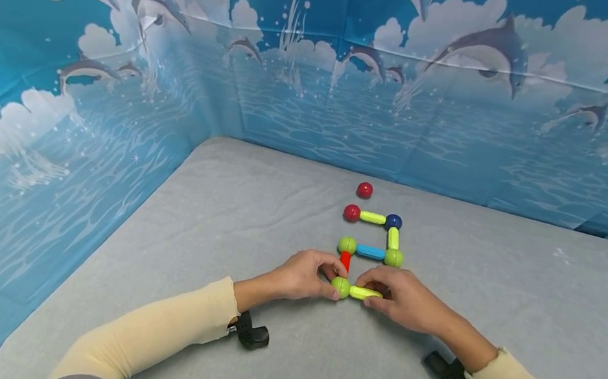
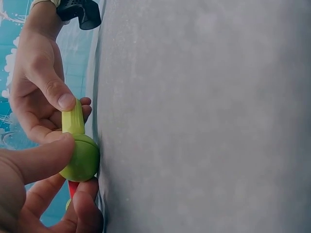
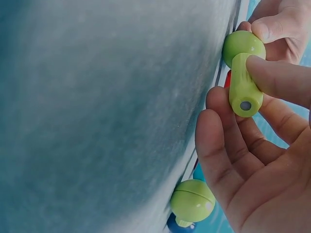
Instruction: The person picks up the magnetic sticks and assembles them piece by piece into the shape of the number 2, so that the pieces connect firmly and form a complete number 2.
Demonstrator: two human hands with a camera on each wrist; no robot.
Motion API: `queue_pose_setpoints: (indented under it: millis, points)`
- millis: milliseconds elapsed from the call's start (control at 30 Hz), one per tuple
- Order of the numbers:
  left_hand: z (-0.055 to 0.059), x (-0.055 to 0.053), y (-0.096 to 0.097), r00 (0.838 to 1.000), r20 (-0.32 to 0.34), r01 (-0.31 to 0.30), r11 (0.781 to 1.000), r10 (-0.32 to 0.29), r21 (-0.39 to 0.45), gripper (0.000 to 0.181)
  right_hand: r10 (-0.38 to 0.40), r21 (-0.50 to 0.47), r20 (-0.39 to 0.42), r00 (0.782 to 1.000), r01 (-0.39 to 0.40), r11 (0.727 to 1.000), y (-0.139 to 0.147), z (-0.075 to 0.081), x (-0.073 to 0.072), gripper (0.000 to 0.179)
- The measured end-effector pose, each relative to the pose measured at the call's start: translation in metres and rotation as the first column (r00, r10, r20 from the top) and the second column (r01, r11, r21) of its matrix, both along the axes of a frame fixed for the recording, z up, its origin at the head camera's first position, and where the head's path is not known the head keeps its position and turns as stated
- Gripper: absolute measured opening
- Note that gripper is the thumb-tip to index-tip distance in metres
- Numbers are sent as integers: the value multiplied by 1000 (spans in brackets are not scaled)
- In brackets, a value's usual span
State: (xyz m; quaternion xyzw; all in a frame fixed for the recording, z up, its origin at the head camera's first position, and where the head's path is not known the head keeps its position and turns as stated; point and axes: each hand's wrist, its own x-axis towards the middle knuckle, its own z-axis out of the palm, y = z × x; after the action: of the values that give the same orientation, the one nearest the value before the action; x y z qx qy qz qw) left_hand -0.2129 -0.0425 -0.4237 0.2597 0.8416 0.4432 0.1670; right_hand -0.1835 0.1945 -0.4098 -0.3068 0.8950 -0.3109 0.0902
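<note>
In the head view my left hand point(image 1: 305, 275) pinches a green ball point(image 1: 340, 287) at the near end of a chain of balls and rods. My right hand point(image 1: 408, 300) pinches a yellow-green rod point(image 1: 365, 293), whose inner end meets that ball. The rod's free end shows a grey metal disc in the right wrist view, where the thumb lies along the rod point(image 3: 245, 90). From the held ball a red rod point(image 1: 345, 262) runs back to another green ball point(image 1: 347, 245), partly covered by my left fingers.
A blue rod point(image 1: 370, 252) leads to a green ball point(image 1: 393, 258). Beyond it, yellow-green rods join a dark blue ball point(image 1: 393, 222) and a red ball point(image 1: 351, 212). A loose red ball point(image 1: 365, 190) lies farther back on the grey cloth point(image 1: 254, 208). Dolphin-print curtains point(image 1: 316, 106) stand behind.
</note>
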Motion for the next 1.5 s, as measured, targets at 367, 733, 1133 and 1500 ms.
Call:
queue_pose_setpoints:
  millis: [367,733,1133,1500]
  points:
    - [-8,4,5,1000,26,-9,999,10,-31,27,1,0,12,1000,-1,1000,5,-8,4,21]
    - [-5,1,6,999,32,7,999,-5,-45,28,-152,73,-97,984,159,985,25,36,-41,21]
    - [0,-1,-1,999,37,-4,1000,5,-25,29,-248,309,-48,968,251,917,0,53,-139,45]
    - [2,-1,0,999,45,7,1000,-6,-29,28,-283,315,84,955,244,917,-14,37,-178,66]
